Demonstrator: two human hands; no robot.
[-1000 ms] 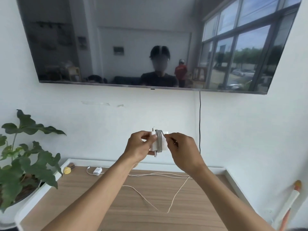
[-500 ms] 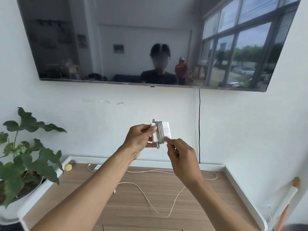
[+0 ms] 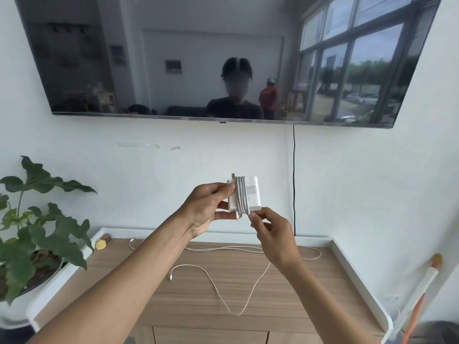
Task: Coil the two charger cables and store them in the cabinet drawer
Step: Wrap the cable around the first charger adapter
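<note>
Charger cable (image 3: 241,194) wraps the adapter (image 3: 251,198) gripped in the left hand (image 3: 203,209); right hand (image 3: 273,234) pinches its slack just below, mid-frame.

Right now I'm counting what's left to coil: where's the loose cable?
Head view: the loose cable lies across the middle of the wooden cabinet top, below the raised charger.

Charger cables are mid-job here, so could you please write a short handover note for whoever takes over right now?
Left grip holds the white power adapter above the cabinet top.
Right grip pinches the end of the first cable under the adapter.
Done: first cable wound round the adapter.
Left: tuck that end, coil the second cable lying loose on the cabinet top, store both in the drawer.
</note>
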